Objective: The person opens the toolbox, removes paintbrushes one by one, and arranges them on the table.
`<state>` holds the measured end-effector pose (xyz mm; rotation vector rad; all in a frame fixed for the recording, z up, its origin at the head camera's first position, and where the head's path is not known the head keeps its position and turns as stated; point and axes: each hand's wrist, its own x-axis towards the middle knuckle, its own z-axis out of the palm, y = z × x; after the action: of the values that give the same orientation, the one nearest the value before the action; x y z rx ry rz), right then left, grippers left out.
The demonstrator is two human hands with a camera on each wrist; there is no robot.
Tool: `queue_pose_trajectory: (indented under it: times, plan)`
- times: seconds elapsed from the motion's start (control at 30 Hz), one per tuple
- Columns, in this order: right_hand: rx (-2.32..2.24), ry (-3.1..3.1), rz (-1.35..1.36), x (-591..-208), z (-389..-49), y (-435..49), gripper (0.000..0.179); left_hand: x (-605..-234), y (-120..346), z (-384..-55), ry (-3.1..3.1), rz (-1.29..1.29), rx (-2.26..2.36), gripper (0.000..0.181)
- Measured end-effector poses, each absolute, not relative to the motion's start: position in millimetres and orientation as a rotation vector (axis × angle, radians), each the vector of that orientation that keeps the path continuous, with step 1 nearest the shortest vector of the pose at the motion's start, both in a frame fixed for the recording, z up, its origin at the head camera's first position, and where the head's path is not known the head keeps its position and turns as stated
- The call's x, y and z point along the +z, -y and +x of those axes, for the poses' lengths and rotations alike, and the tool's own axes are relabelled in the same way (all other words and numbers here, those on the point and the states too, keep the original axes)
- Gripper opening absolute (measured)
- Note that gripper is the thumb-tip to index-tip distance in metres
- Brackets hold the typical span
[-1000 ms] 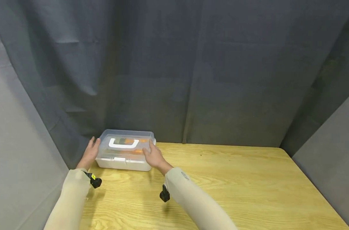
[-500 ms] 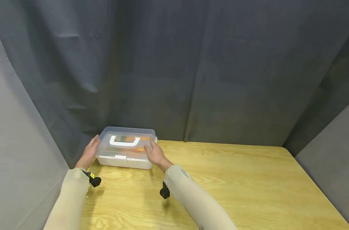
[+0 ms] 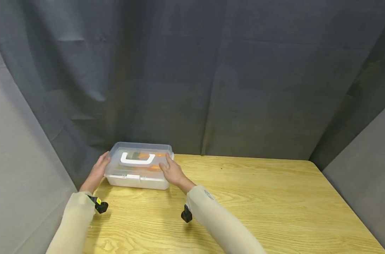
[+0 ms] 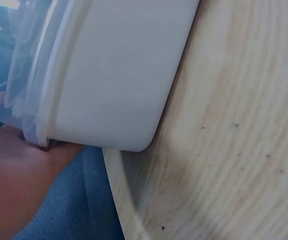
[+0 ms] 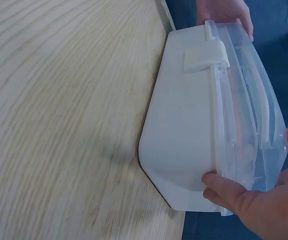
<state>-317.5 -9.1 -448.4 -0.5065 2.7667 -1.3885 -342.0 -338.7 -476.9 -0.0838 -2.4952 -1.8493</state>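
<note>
A plastic storage box [image 3: 135,182] with a white base stands at the back left of the table. Its clear lid [image 3: 116,165] is down, with a white handle [image 3: 136,162] lying flat on top and a white latch [image 5: 206,56] in front. Orange items show blurred through the lid. My left hand [image 3: 98,170] grips the box's left end, at the lid's rim. At the opposite end my right hand [image 3: 174,173] holds the lid edge, its thumb on top and fingertips below the rim against the base.
The wooden table [image 3: 259,204] stretches far to the right of the box. A dark curtain [image 3: 259,88] hangs right behind the table's back edge. Grey panels stand at the left [image 3: 18,158] and right [image 3: 367,155].
The left fingers, spread apart a second ago, now lie closer together along the box's side. The right forearm has shifted slightly to the right. The box stays almost in place.
</note>
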Motion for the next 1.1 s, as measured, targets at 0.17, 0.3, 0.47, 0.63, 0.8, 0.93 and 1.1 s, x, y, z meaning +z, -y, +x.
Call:
queue_pose_trajectory:
  times: [0.17,0.3,0.47,0.63,0.8,0.93,1.1]
  plan:
    - [-1.371,-2.77,-0.546,-449,-308,2,0.061,-477,336,-333,2.524,-0.087,-1.837,0.065]
    - [-1.35,-2.735,-0.547,-448,-302,-5,0.062,-475,334,-322,2.56,-0.122,-1.786,0.066]
    - [-1.309,-2.73,-0.581,-445,-295,-19,0.062,-476,325,-311,2.542,-0.189,-1.795,0.064]
    - [-1.282,-2.728,-0.619,-446,-289,-31,0.064,-475,315,-301,2.48,-0.267,-1.872,0.06]
    - [-1.251,-2.751,-0.626,-447,-281,-42,0.064,-476,307,-297,2.444,-0.275,-1.958,0.056]
    - [-1.228,-2.776,-0.621,-448,-274,-52,0.064,-476,297,-293,2.454,-0.275,-2.018,0.058]
    - [-1.22,-2.795,-0.62,-448,-268,-68,0.064,-474,283,-286,2.496,-0.272,-2.034,0.063]
